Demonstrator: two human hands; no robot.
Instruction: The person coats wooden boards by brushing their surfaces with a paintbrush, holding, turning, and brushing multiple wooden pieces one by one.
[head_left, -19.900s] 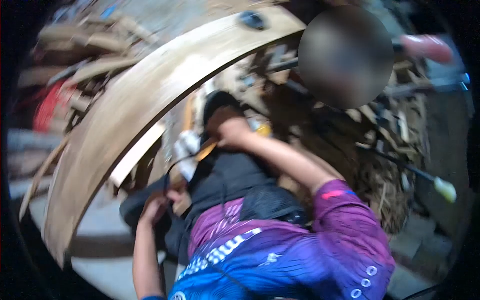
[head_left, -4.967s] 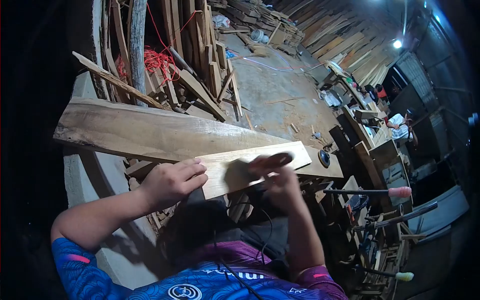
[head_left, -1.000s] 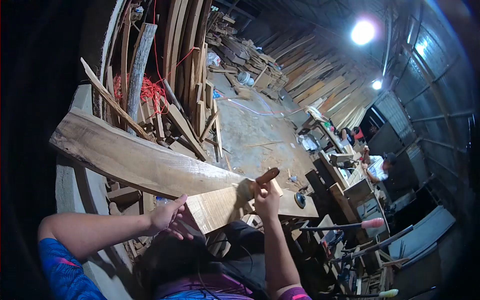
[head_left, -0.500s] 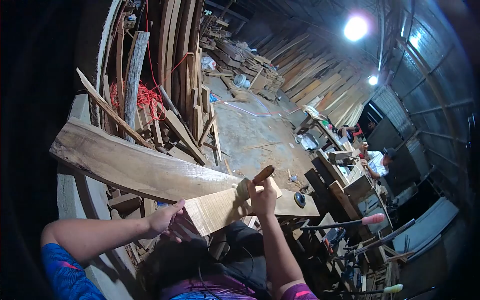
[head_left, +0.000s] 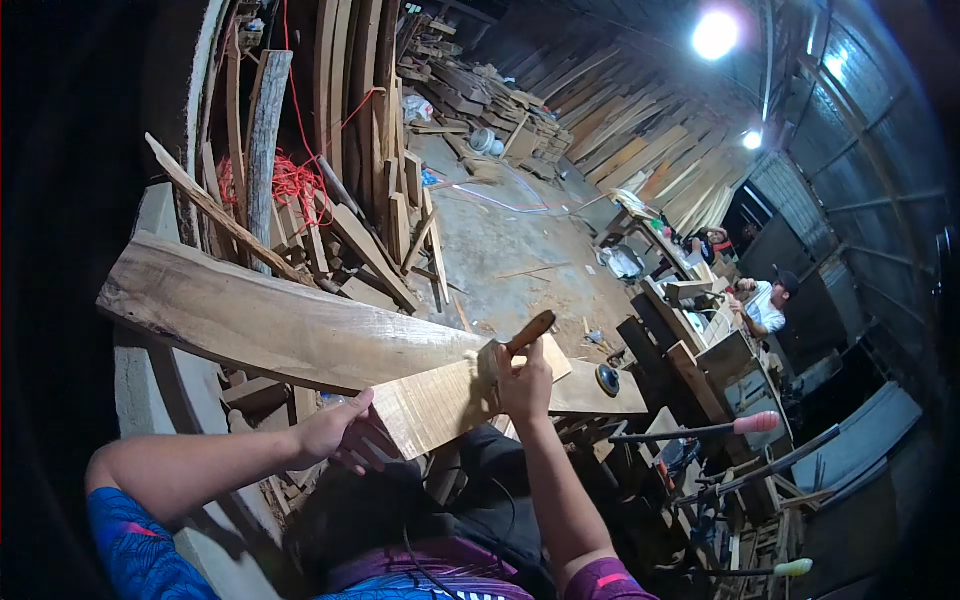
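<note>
Right hand [head_left: 525, 382] pinches wooden-handled tool [head_left: 530, 333], its head over pale board [head_left: 430, 408]. Left hand [head_left: 338, 432] clasps board's left end. Long plank [head_left: 270, 312] beyond; black disc [head_left: 607, 379] on it.

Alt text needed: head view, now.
A person's right-hand grip holds a brown wooden-handled tool at the face of a flat pale wooden board, while the left-hand grip holds the board's left end. Beyond runs a long brown wooden plank bearing a round black disc.
</note>
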